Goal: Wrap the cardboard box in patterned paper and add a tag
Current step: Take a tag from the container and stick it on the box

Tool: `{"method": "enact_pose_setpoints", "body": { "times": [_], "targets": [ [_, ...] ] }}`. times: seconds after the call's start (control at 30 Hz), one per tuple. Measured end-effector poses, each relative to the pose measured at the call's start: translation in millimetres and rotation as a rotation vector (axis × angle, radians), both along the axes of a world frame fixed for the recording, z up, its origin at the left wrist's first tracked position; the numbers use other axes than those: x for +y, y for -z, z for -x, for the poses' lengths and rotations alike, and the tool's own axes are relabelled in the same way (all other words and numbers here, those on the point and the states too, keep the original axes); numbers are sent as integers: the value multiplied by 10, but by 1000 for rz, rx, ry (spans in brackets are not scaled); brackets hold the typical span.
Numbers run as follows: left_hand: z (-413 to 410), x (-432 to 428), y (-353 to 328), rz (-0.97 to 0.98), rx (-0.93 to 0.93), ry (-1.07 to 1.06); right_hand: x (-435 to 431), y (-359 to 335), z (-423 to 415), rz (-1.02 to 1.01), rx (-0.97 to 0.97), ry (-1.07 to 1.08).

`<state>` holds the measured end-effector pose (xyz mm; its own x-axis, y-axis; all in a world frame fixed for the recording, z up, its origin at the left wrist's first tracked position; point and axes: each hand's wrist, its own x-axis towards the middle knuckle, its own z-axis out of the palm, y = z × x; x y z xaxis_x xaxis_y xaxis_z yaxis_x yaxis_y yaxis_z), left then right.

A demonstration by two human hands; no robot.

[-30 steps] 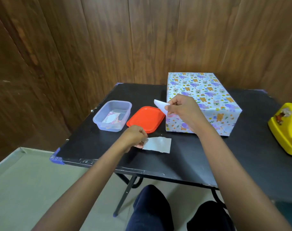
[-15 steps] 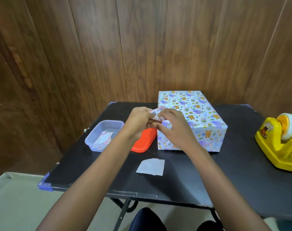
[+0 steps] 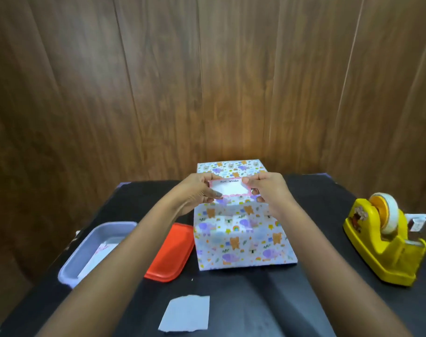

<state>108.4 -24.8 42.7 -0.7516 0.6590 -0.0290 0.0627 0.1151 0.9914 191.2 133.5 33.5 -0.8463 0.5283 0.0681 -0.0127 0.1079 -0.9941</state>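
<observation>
The box wrapped in animal-patterned paper (image 3: 241, 237) stands in the middle of the black table (image 3: 292, 300). Above its top I hold a white tag (image 3: 230, 188) with a pink scalloped border and the words "Best Wishes". My left hand (image 3: 197, 193) pinches the tag's left end and my right hand (image 3: 265, 190) pinches its right end. The tag faces me, level, just over the box's top face. Whether it touches the paper is unclear.
A clear plastic tub (image 3: 95, 249) holding paper slips sits at the left, with its red lid (image 3: 170, 254) beside the box. A yellow tape dispenser (image 3: 382, 242) stands at the right. A white backing slip (image 3: 186, 313) lies near the front edge. A wood-panelled wall rises behind.
My left hand let go of the white slip on the table and joined the right hand. Both hands spread the tag flat and moved it up over the box top.
</observation>
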Motion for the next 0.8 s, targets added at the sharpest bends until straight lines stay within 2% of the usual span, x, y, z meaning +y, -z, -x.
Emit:
{"method": "enact_pose_setpoints", "body": {
  "times": [0.17, 0.4, 0.5, 0.67, 0.8],
  "targets": [
    [521, 537, -17, 17, 61, -165, 401, -62, 473, 29, -128, 134],
    [1203, 1271, 79, 334, 470, -346, 832, -28, 1166, -12, -328, 261],
    [1365, 1448, 112, 476, 578, -357, 986, 46, 1364, -51, -370, 284],
    [1573, 1627, 245, 515, 635, -298, 1099, 111, 1591, -84, -427, 306],
    [1612, 1653, 224, 612, 736, -231, 1098, 130, 1658, -205, -463, 296]
  ]
}}
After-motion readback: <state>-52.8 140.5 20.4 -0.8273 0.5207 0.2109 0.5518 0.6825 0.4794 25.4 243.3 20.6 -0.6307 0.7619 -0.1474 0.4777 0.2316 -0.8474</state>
